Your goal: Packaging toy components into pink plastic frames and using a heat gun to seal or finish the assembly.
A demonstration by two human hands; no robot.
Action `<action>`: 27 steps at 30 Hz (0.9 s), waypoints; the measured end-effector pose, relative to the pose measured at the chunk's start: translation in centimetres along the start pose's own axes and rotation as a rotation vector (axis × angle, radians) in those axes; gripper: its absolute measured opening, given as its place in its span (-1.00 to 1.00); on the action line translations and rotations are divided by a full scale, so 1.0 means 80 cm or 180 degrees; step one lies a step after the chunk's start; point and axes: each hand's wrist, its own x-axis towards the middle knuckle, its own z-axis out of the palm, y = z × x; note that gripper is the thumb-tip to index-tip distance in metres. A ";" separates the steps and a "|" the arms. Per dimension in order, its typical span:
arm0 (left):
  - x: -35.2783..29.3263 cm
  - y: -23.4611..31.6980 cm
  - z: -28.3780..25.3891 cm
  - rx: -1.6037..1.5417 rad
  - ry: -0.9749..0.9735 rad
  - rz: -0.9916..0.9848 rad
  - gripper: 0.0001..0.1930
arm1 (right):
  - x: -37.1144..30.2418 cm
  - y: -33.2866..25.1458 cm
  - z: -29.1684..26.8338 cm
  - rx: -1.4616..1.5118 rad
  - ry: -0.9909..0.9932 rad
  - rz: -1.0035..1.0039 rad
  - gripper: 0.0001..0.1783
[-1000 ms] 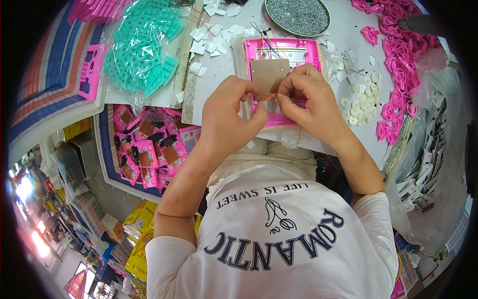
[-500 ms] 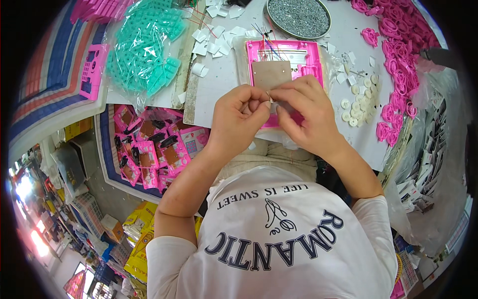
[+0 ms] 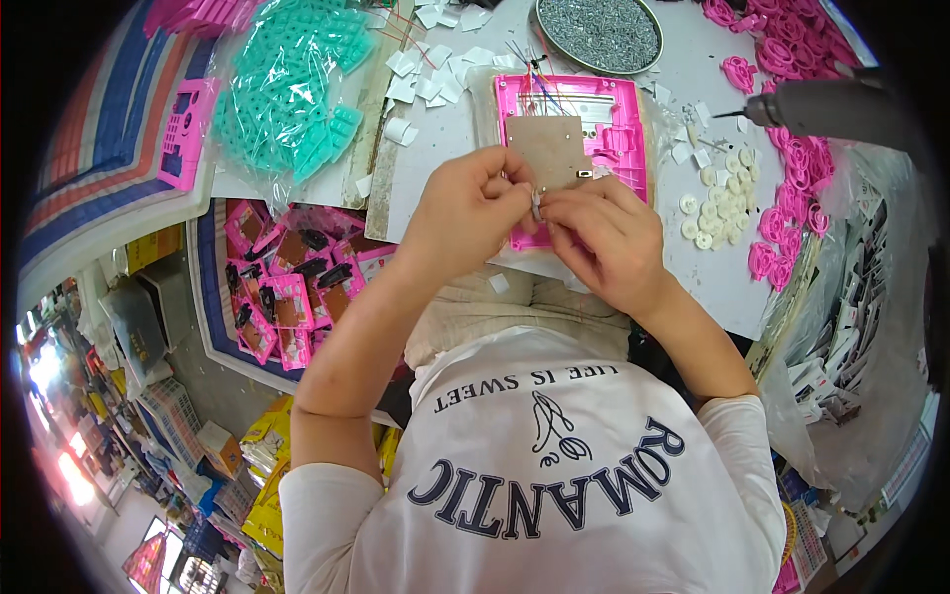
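White table (image 3: 435,148) bears 1 pink casing (image 3: 621,139), long axis running near-to-far, its near end under 1 left hand (image 3: 470,213) and 1 right hand (image 3: 614,243), both sets of fingertips pinching, just below 1 squarish brown board (image 3: 544,148), 1 slim pale piece (image 3: 536,206) pointing near-to-far.

Free tabletop (image 3: 443,134) left of pink casing (image 3: 618,144), screwdriver (image 3: 831,109) an obstacle rightward

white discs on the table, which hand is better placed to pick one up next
Right, probably: the right hand is nearer the white discs, with the left hand on its far side. Both hands are busy at a small pale piece, though.
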 end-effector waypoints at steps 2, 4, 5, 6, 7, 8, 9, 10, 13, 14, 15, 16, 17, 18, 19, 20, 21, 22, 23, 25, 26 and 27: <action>0.002 0.031 -0.004 -0.0418 -0.0315 -0.0566 -0.84 | 0.000 0.000 -0.002 -0.0154 -0.0130 -0.0046 -0.74; 0.010 0.028 -0.013 -0.0039 -0.0505 -0.0347 -0.84 | -0.001 0.000 -0.005 -0.0300 -0.0276 -0.0068 -0.72; 0.012 0.026 -0.016 0.0147 -0.0604 -0.0239 -0.84 | -0.002 0.001 -0.006 -0.0373 -0.0359 -0.0062 -0.72; 0.014 0.026 -0.019 0.0484 -0.0599 -0.0016 -0.84 | -0.002 0.001 -0.007 -0.0444 -0.0443 -0.0058 -0.72; 0.015 0.026 -0.021 0.0818 -0.0600 0.0204 -0.84 | -0.002 0.003 -0.007 -0.0493 -0.0426 -0.0105 -0.71; 0.016 0.025 -0.022 0.1151 -0.0598 0.0427 -0.84 | -0.001 0.004 -0.006 -0.0540 -0.0410 -0.0154 -0.71; 0.015 0.026 -0.018 0.1402 -0.0476 0.0694 -0.85 | -0.001 0.005 -0.006 -0.0588 -0.0394 -0.0203 -0.71; 0.012 0.027 -0.012 0.1646 -0.0339 0.0950 -0.85 | -0.002 0.005 -0.005 -0.0648 -0.0449 -0.0218 -0.71; 0.015 0.011 -0.005 0.2425 0.0005 0.2102 -0.84 | -0.005 0.006 -0.003 -0.0787 -0.0590 -0.0248 -0.71; 0.017 0.003 -0.005 0.2687 0.0114 0.2556 -0.82 | -0.006 0.007 -0.003 -0.0805 -0.0620 -0.0245 -0.72; 0.017 -0.003 -0.003 0.2600 0.0169 0.2642 -0.82 | -0.007 0.007 -0.002 -0.0824 -0.0649 -0.0242 -0.72; 0.018 -0.008 -0.002 0.2511 0.0222 0.2729 -0.81 | -0.007 0.007 -0.001 -0.0821 -0.0653 -0.0232 -0.72; 0.018 -0.013 -0.001 0.2423 0.0276 0.2816 -0.81 | -0.006 0.006 -0.001 -0.0819 -0.0657 -0.0222 -0.73; 0.018 -0.017 -0.001 0.2434 0.0315 0.2845 -0.80 | -0.006 0.006 -0.001 -0.0816 -0.0660 -0.0212 -0.73; 0.018 -0.020 -0.001 0.2442 0.0346 0.2886 -0.80 | -0.005 0.005 -0.001 -0.0841 -0.0698 -0.0193 -0.74; 0.019 -0.022 -0.002 0.2450 0.0378 0.2926 -0.79 | -0.005 0.002 0.000 -0.0867 -0.0736 -0.0173 -0.75; 0.019 -0.022 -0.002 0.2489 0.0372 0.2913 -0.79 | -0.005 0.001 0.000 -0.0891 -0.0774 -0.0155 -0.76; 0.019 -0.022 -0.003 0.2532 0.0372 0.2896 -0.78 | -0.004 0.000 0.000 -0.0904 -0.0814 -0.0143 -0.77; 0.019 -0.023 -0.003 0.2575 0.0372 0.2879 -0.77 | -0.004 -0.001 0.000 -0.0917 -0.0853 -0.0131 -0.77; 0.021 -0.028 -0.004 0.2634 0.0419 0.2899 -0.79 | 0.000 -0.006 -0.003 -0.1015 -0.0982 -0.0092 -0.76; 0.021 -0.028 -0.003 0.2666 0.0448 0.2907 -0.79 | 0.004 -0.013 -0.007 -0.1100 -0.1072 -0.0064 -0.75; 0.019 -0.025 -0.002 0.2247 0.0466 0.2257 -0.79 | 0.005 -0.018 -0.010 -0.1184 -0.1161 -0.0038 -0.74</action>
